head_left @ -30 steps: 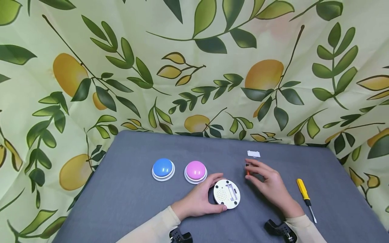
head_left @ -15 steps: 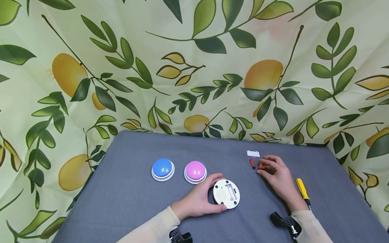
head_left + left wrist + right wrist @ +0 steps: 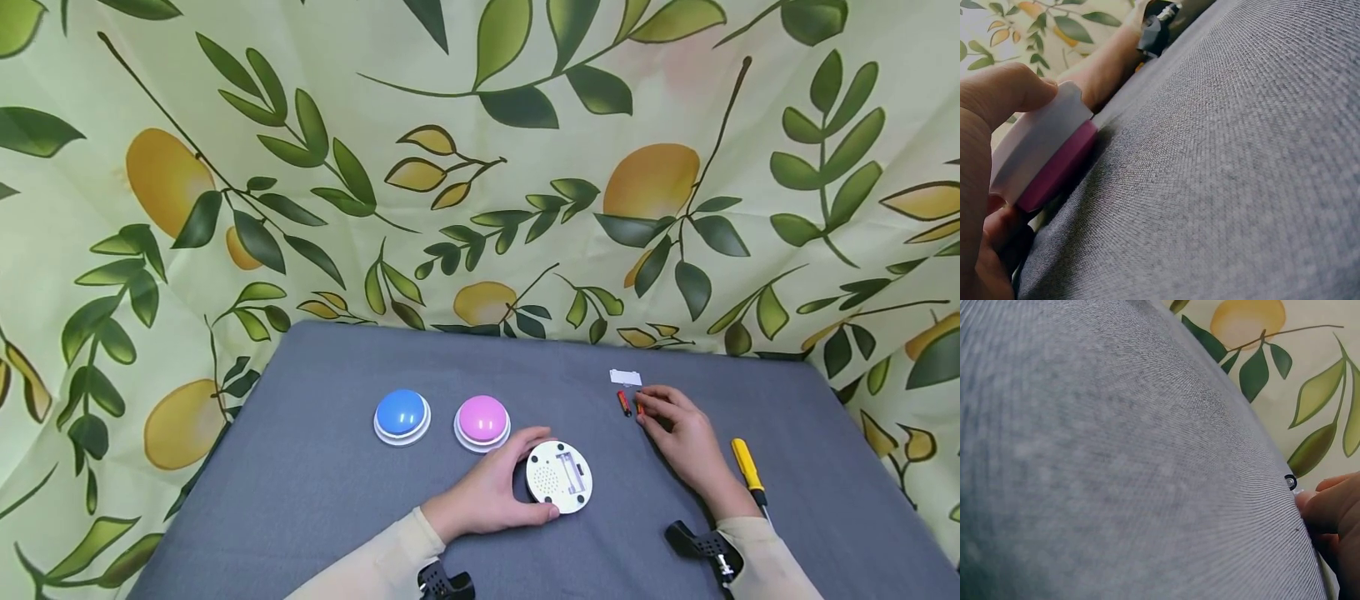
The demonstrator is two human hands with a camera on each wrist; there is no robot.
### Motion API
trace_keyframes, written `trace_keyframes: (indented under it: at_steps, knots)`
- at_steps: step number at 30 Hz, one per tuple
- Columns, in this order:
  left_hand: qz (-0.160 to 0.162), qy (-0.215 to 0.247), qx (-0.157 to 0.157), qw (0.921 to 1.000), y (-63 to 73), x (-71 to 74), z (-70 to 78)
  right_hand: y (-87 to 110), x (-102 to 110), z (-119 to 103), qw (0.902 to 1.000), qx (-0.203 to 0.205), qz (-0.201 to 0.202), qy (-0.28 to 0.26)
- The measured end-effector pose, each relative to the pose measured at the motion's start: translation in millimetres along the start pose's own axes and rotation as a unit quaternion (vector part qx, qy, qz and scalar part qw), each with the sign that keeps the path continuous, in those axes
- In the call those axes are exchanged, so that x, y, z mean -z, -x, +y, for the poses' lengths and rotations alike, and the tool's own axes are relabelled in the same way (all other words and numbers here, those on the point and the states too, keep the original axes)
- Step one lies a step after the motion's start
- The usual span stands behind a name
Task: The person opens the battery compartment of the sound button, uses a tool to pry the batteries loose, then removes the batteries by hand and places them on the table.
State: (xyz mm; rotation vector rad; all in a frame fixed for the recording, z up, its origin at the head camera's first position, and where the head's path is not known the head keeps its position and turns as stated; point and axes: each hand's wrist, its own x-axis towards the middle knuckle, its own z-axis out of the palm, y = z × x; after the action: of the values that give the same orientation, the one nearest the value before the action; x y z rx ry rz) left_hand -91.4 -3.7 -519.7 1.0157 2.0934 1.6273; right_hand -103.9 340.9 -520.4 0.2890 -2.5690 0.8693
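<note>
An upside-down round push button (image 3: 547,481) lies with its white base up and its battery slot uncovered. My left hand (image 3: 495,493) grips it by the rim, thumb on the near side and fingers round the far side. Its pink dome (image 3: 1060,167) faces down to the cloth in the left wrist view. Farther right, my right hand (image 3: 690,442) pinches a small red battery (image 3: 640,409) between thumb and fingers, close over the cloth. A second red and black battery (image 3: 624,403) lies just left of those fingertips. The right wrist view shows only part of the hand (image 3: 1335,509).
A white battery cover (image 3: 626,377) lies behind the batteries. Left of my left hand stand a pink button (image 3: 483,419) and a blue button (image 3: 401,412), domes up. A yellow-handled screwdriver (image 3: 747,465) lies beside my right forearm. A leaf-patterned curtain (image 3: 480,167) hangs behind the grey table (image 3: 315,500).
My right hand has moved right, away from the held button, and one battery now shows lying on the cloth. In the last half second it barely shifts. The left hand stays put.
</note>
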Motion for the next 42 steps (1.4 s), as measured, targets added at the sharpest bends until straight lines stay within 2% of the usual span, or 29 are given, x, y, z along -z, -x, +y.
trace_keyframes:
  at_steps: [8,13,15,18,20,21,23,25,28,30,33,38,42]
  knots:
    - [-0.001,-0.004,-0.012,0.9999,-0.9,1.3,1.2,-2.2,2,-1,0.9999,0.008,-0.015,0.002]
    - [-0.002,-0.006,-0.015,0.9999,0.0,0.5,0.4,0.4,1,-1,0.9997,-0.011,-0.018,-0.012]
    - [-0.002,-0.011,-0.018,0.9998,0.3,0.7,0.9,1.7,1,-3,0.9997,-0.017,-0.002,-0.014]
    - [0.002,-0.024,-0.020,0.9995,1.1,0.7,1.1,3.1,2,-8,0.9984,-0.019,0.047,-0.025]
    - [0.006,-0.034,-0.019,0.9992,2.1,0.8,1.9,3.4,4,-16,0.9958,-0.014,0.070,-0.056]
    - [0.009,-0.040,-0.021,0.9989,2.4,0.9,2.4,3.6,5,-22,0.9942,-0.008,0.069,-0.083]
    - [0.015,-0.049,-0.023,0.9984,2.2,1.0,2.9,4.1,6,-38,0.9903,0.016,0.029,-0.135]
    - [0.020,-0.053,-0.025,0.9981,1.5,1.1,3.5,5.4,4,-57,0.9828,0.054,-0.047,-0.170]
    - [0.019,-0.047,-0.021,0.9985,0.6,1.2,4.1,10.0,-2,-83,0.9679,0.118,-0.160,-0.153]
    - [0.018,-0.043,-0.015,0.9988,0.6,1.3,4.6,13.8,-7,-96,0.9605,0.151,-0.198,-0.124]
    - [0.018,-0.038,-0.007,0.9991,0.9,-0.5,5.3,20.1,-14,-104,0.9588,0.167,-0.209,-0.097]
    - [0.035,-0.057,0.004,0.9978,3.2,-4.7,12.2,23.1,-20,-102,0.9631,0.165,-0.191,-0.093]
    - [0.074,-0.056,-0.009,0.9956,4.1,-0.2,25.2,16.6,-22,-100,0.9717,0.151,-0.164,-0.078]
